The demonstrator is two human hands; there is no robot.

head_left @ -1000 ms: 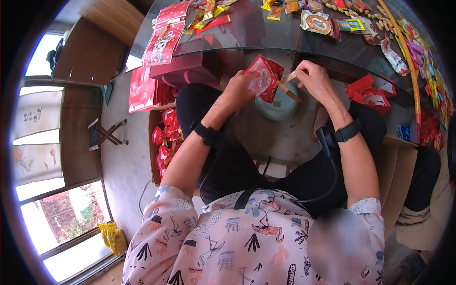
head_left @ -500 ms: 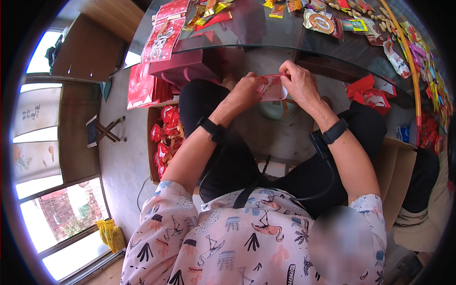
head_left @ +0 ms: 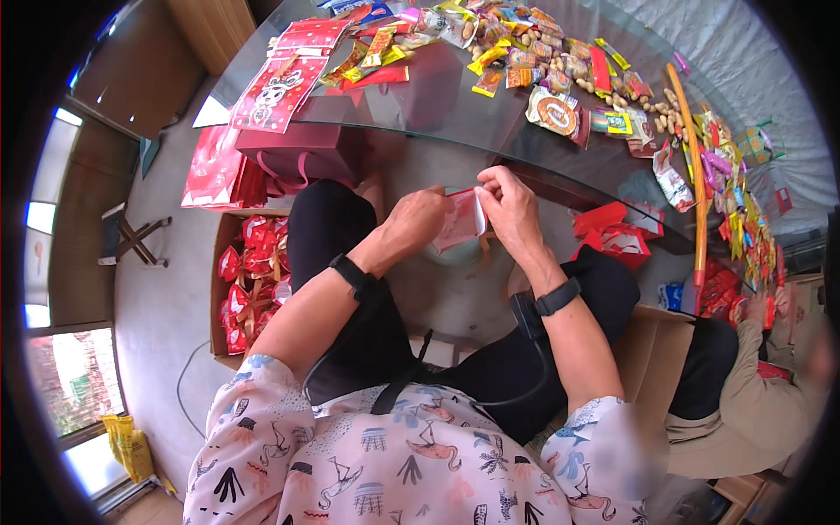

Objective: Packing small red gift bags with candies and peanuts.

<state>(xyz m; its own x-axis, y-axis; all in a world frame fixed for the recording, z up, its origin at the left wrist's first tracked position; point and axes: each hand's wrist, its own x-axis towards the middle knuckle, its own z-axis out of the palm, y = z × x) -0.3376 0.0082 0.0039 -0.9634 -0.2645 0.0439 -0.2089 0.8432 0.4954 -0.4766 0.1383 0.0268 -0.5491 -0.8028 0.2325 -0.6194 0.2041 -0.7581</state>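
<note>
Between my hands, over the gap in front of my knees, hangs a small red and see-through plastic bag [head_left: 461, 220]. My left hand [head_left: 415, 222] is closed on its left edge, the fingertips partly hidden. The thumb and fingers of my right hand [head_left: 511, 210] pinch its upper right corner. The bag looks flat, and I cannot make out anything inside it. Beyond my hands is the edge of a glass table [head_left: 420, 136], and red printed bags [head_left: 278, 94] lie on its left part.
Wrapped snacks and peanuts [head_left: 560, 70] spread over the table, with an orange stick [head_left: 691, 184] across its right side. A carton of filled red bags [head_left: 254, 262] stands by my left leg. Red packets [head_left: 617, 236] lie near my right knee. Another person [head_left: 752, 394] sits at the right.
The view has swung to the right, showing more of the table and the other person. Both hands keep hold of the plastic bag, which now hangs more upright between them.
</note>
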